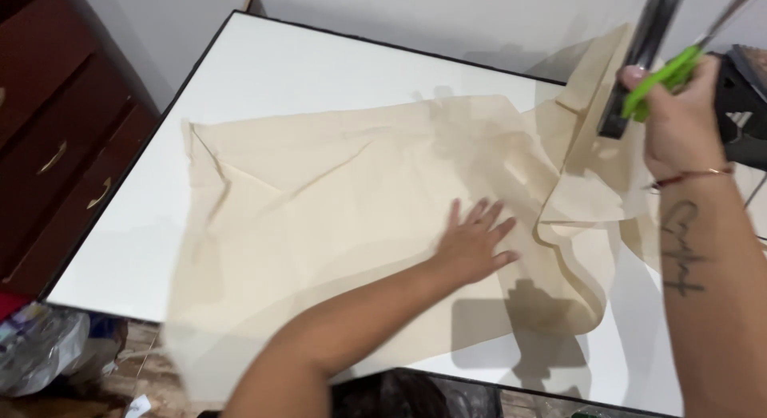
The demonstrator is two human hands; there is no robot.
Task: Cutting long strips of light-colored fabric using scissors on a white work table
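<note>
Nearest the lens, the right forearm rises along the right edge of the head view, a thin bracelet at the wrist; the right hand [679, 118] is raised well above the work, clenched around the green handles of a pair of scissors [651, 55] whose dark blades point up and away, clear of the cloth, presumably so that nothing is nicked while the material is being arranged. Whether the blades themselves stand parted or closed cannot be told from the blur. The left hand [473, 244] lies released, palm down and fingers spread, pressing on the cream fabric [335, 202] near its right-hand portion; that flat pressure appears meant to hold the sheet smooth and keep it from sliding. The fabric covers most of the white table [272, 75], its near edge hanging over the table's front rim, with creases across the left half and a folded-back flap at the right, just beyond the spread fingers. A dark wooden chest of drawers [48, 146] with brass pulls stands left of the table. Crumpled plastic bags [40, 346] lie on the floor at lower left. A dark object behind the raised hand is partly hidden and cannot be identified.
</note>
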